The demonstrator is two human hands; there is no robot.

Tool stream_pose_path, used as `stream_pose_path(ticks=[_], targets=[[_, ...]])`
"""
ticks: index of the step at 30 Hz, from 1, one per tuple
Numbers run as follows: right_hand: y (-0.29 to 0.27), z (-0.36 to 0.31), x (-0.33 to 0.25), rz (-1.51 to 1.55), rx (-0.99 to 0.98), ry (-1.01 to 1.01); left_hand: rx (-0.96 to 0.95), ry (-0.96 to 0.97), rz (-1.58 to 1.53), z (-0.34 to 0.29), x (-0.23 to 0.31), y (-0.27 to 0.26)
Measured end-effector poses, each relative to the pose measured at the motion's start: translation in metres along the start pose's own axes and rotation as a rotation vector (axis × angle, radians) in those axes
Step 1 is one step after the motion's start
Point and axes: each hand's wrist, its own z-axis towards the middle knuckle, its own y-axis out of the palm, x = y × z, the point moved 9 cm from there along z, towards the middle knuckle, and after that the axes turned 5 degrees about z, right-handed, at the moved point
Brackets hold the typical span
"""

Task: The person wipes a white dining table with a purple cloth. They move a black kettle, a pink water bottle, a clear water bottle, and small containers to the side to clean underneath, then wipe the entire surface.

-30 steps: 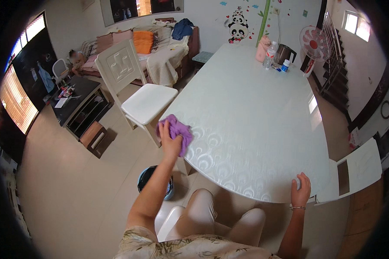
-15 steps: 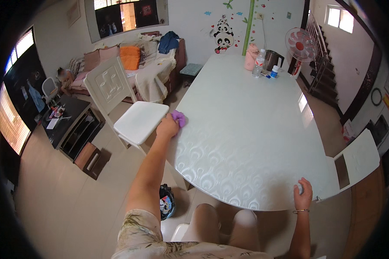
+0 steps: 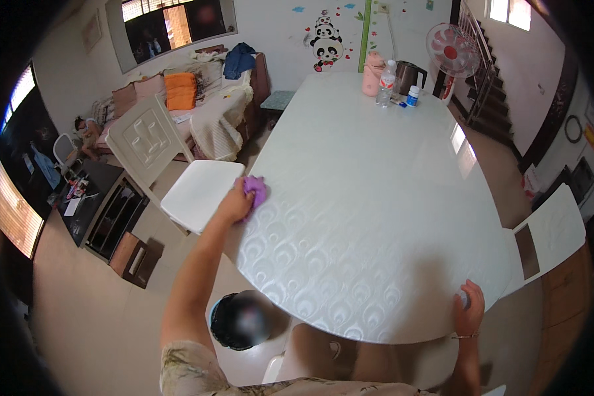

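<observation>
My left hand point(image 3: 233, 203) grips a bunched purple cloth point(image 3: 256, 190) at the left edge of a glossy, pale table point(image 3: 350, 191) with a peacock-feather pattern near its front. The cloth lies against the tabletop, and part of it sticks out past my fingers. My right hand point(image 3: 470, 309) rests at the near right edge of the table, fingers curled. A small greyish patch shows between thumb and fingers; what it is I cannot make out.
Beside my left hand stands a white chair point(image 3: 201, 188); another chair point(image 3: 551, 231) is at the right. A lined bin point(image 3: 231, 320) sits below the table. At the far end are a pink flask point(image 3: 372, 76), clear bottle point(image 3: 385, 86), kettle point(image 3: 410, 76) and blue bottle point(image 3: 412, 97).
The view has shifted a little. My left hand and the cloth have moved slightly nearer along the left edge, and more of the cloth shows. The right hand stays at the table's edge.
</observation>
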Motion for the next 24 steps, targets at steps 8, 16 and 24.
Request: stream_pose_path(ticks=[8, 16, 24], targets=[[-0.001, 0.007, -0.008, -0.04, -0.016, -0.033, 0.113, -0.018, 0.302, 0.122, 0.054, 0.025], [0.003, 0.006, -0.01, -0.072, 0.003, -0.078, -0.206, 0.604, 0.234, -0.012, 0.258, 0.126], [-0.009, 0.004, -0.014, -0.047, 0.012, -0.072, -0.066, 0.709, 0.338, -0.144, 0.187, 0.072]])
